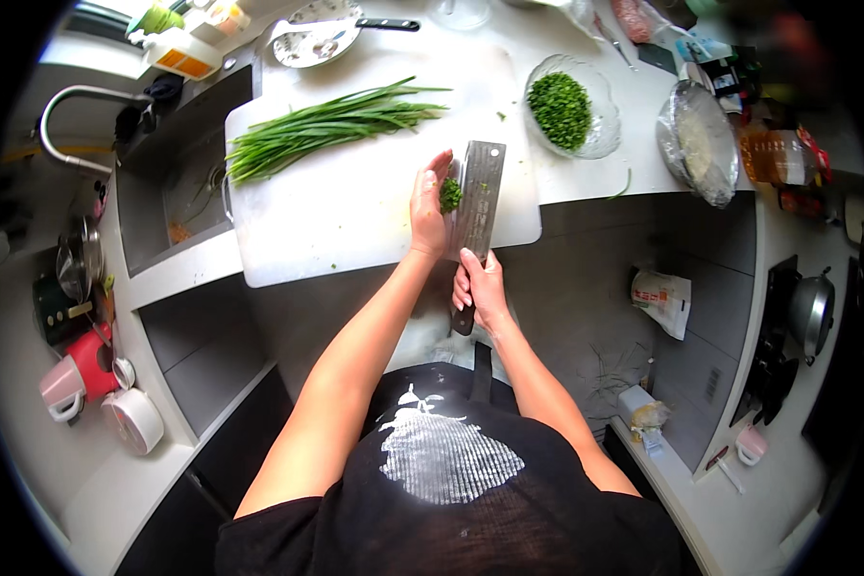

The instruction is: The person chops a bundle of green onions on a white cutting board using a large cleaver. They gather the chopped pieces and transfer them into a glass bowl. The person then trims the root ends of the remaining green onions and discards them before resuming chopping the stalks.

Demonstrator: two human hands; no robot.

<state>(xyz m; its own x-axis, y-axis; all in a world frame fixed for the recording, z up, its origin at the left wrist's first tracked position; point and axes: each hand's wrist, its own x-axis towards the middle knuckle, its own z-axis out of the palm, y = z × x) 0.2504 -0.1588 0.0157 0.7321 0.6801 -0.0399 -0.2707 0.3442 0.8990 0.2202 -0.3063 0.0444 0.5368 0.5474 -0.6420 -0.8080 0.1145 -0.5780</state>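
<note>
My right hand (481,284) grips the dark handle of a cleaver (481,194), whose broad steel blade points away from me near the right side of a white cutting board (345,230). A few green bits cling to the blade. Just left of the blade, my left hand (430,205) is held on edge with its fingers extended. A small heap of chopped green chives (450,196) sits between the palm and the blade. Farther back on the board lies a bundle of long uncut chives (331,129). Beyond the board's right edge stands a glass bowl (608,129) containing chopped chives (559,111).
Left of the board is a sink (201,180) with a curved faucet (65,101). A knife (385,24) rests across a patterned bowl (320,54) behind the board. To the right are a plastic-covered bowl (698,144) and an oil bottle (777,157).
</note>
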